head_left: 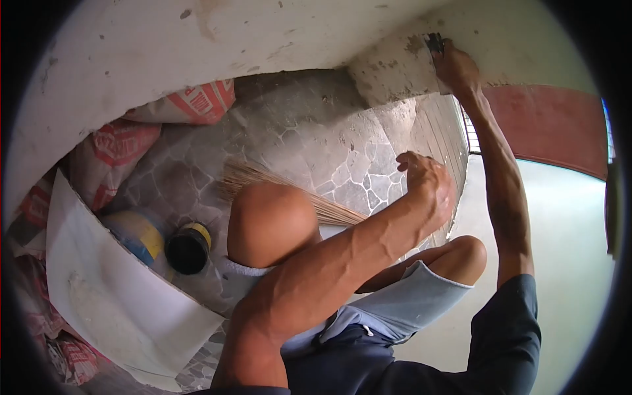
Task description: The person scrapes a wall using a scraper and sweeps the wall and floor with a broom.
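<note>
My right hand [457,69] reaches up at the upper right, its fingers closed on a small dark tool [435,43] pressed against the stained, pale wall [388,66]. The tool's blade or working edge is too small to make out. Lower down, in front of my bent knees, my left hand [429,187] hovers in the air with loosely bent fingers. Nothing shows in it, though its palm is turned partly away. Behind that forearm a stick broom [253,179] lies on the stone-patterned floor [296,148].
Red-and-white sacks [115,155] line the left side beneath the overhanging wall. A curved white sheet [125,289] leans in front of them. Beside it stand a black container with a yellow band [188,250] and a blue-and-yellow round container [135,236]. A reddish-brown panel [546,125] is at right.
</note>
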The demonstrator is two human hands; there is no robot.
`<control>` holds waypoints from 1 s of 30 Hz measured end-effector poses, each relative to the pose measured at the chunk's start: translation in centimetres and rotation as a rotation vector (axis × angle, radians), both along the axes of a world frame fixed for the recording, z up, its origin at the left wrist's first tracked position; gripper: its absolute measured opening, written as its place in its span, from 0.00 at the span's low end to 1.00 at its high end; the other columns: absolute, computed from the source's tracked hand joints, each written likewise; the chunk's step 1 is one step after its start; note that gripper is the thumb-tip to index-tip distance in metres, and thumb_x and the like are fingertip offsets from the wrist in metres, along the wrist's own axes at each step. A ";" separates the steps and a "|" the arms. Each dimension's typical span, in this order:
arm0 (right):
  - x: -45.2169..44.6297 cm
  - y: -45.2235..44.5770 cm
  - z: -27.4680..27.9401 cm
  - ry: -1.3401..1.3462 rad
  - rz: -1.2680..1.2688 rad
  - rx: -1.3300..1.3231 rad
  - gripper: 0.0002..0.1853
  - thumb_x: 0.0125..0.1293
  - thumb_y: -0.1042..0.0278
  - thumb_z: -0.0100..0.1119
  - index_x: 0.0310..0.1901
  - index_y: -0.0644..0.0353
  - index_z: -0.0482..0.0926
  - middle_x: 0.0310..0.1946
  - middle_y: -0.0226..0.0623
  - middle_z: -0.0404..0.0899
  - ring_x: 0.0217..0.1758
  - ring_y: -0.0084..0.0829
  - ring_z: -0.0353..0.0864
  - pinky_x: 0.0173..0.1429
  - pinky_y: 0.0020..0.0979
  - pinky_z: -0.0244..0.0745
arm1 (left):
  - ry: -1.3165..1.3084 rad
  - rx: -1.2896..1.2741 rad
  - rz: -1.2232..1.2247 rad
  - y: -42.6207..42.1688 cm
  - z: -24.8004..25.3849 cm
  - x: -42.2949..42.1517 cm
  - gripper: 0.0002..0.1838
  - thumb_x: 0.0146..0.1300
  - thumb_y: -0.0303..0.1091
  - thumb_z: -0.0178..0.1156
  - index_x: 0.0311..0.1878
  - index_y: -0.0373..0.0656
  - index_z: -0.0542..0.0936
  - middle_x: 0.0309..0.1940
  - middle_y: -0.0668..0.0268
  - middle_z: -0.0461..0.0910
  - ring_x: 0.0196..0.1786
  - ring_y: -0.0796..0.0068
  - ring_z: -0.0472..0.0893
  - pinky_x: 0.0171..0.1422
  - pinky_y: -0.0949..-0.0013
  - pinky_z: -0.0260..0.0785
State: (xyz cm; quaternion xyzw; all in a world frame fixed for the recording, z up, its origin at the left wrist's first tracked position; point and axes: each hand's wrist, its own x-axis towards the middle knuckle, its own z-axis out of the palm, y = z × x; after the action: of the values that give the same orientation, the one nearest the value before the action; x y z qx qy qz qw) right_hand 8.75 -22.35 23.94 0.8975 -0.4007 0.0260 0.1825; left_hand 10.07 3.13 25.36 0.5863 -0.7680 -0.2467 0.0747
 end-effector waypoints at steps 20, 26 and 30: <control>-0.5 0.6 -3.3 0.052 0.032 0.034 0.18 0.68 0.53 0.53 0.49 0.59 0.73 0.35 0.59 0.82 0.41 0.59 0.82 0.45 0.55 0.74 | 0.052 0.154 -0.052 0.4 1.0 0.5 0.22 0.62 0.44 0.60 0.57 0.46 0.80 0.55 0.59 0.79 0.58 0.56 0.77 0.57 0.42 0.66; 0.9 0.2 -4.4 0.139 0.095 0.049 0.17 0.67 0.53 0.55 0.46 0.60 0.73 0.32 0.59 0.82 0.39 0.59 0.82 0.43 0.56 0.75 | 0.022 0.074 0.032 0.8 0.3 0.5 0.22 0.62 0.44 0.59 0.57 0.47 0.80 0.55 0.60 0.80 0.57 0.56 0.77 0.58 0.41 0.66; 0.8 -0.1 -3.6 -0.247 -0.050 0.022 0.16 0.68 0.54 0.51 0.49 0.56 0.73 0.36 0.55 0.83 0.43 0.59 0.81 0.47 0.55 0.73 | 0.042 0.149 0.026 0.5 0.4 1.2 0.21 0.62 0.43 0.59 0.57 0.47 0.81 0.54 0.59 0.80 0.57 0.56 0.78 0.58 0.41 0.66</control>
State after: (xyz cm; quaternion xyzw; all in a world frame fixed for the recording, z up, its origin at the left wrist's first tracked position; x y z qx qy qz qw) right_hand 9.56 -22.41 20.30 0.8791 -0.4426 0.1274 0.1227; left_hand 11.22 3.63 25.80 0.5948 -0.7381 -0.3146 0.0503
